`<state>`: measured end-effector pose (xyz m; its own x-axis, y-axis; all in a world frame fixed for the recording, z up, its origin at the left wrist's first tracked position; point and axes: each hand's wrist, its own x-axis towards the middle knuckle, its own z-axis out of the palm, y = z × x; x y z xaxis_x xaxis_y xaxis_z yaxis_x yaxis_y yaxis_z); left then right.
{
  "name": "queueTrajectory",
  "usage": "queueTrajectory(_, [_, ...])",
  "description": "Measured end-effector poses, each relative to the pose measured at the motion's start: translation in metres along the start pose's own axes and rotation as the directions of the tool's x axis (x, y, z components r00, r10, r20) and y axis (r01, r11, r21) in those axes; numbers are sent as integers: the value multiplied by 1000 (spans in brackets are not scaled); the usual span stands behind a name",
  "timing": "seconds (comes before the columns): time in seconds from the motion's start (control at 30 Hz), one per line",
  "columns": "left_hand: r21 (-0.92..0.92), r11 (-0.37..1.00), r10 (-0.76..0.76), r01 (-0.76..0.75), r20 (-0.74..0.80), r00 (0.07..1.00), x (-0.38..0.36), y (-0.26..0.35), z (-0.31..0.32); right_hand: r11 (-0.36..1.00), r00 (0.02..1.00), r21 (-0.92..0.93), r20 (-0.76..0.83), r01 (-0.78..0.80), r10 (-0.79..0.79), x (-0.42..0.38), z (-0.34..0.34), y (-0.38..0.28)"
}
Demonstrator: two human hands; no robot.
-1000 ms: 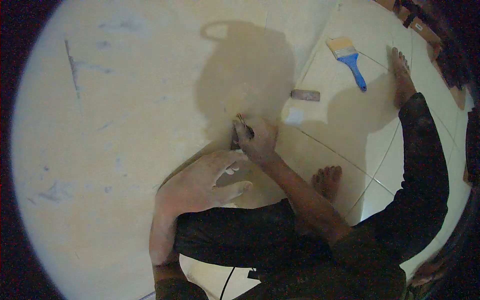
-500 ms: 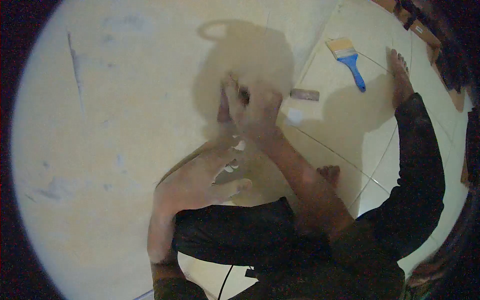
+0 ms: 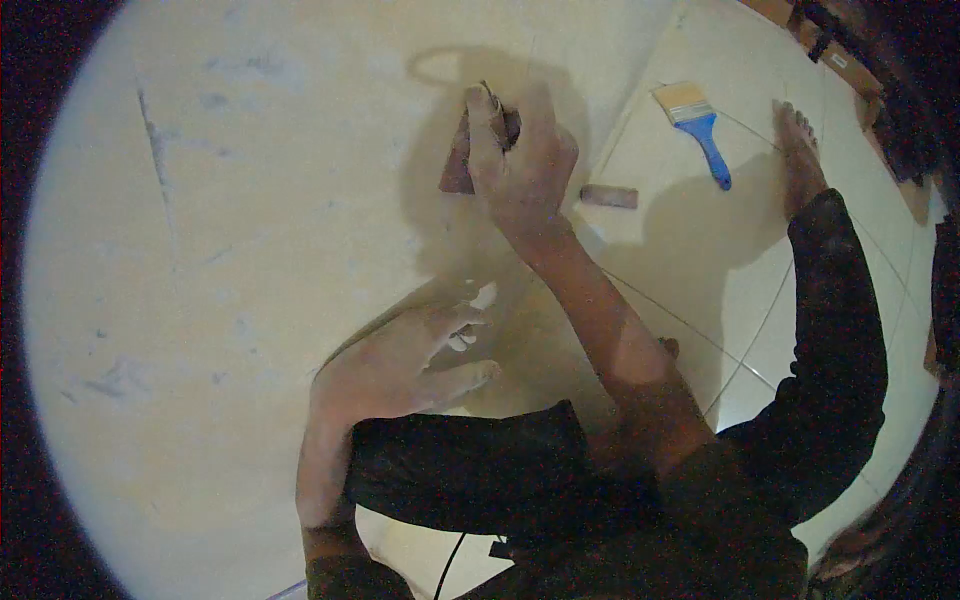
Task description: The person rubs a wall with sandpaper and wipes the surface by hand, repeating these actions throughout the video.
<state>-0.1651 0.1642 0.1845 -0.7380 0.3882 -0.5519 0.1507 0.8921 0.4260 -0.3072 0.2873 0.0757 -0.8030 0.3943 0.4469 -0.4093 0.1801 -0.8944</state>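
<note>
We look partway: smudges [image 3: 115,378] mark the board [image 3: 290,230].
Our right hand [image 3: 530,185] grips a brown pad [image 3: 457,172] over it, fingers bent round; our left hand [image 3: 385,365] lies half open, holding nothing we can see.

Pale surface [image 3: 250,300] fills L side, w/ bluish smudges + thin dark streak [image 3: 152,150]. Cream tiled flr [image 3: 755,300] R. Cardboard [image 3: 848,68] top R. Dim lt, soft shadow [image 3: 425,150].
</note>
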Motion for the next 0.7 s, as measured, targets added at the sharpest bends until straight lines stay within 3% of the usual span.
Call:
queueTrajectory(0.2, [-136,990,-33,32,-1,999,2,5,2,992,993,109,99,57,-68,-90,-2,19])
queueTrajectory(0.3, [-96,995,-25,26,9,1000,1,3,3,983,984,36,-19,178,-178,-48,-1,10])
queueTrajectory(0.37, [-103,994,-38,39,15,999,2,2,5,997,996,45,-67,57,-53,-1,-1,-3])
queueTrajectory(0.47, [-80,984,-151,157,83,985,2,17,-5,990,989,98,-120,101,-89,1,-1,0])
queueTrajectory(0.57, [-136,988,-77,79,24,997,4,6,2,993,989,-49,109,104,-98,-63,-2,16])
queueTrajectory(0.67, [-101,995,0,0,-2,1000,3,-1,5,979,978,52,56,199,-202,-69,-8,12])
queueTrajectory(0.7, [-93,995,-25,25,-2,1000,1,0,4,987,987,47,43,151,-153,-54,-10,5])
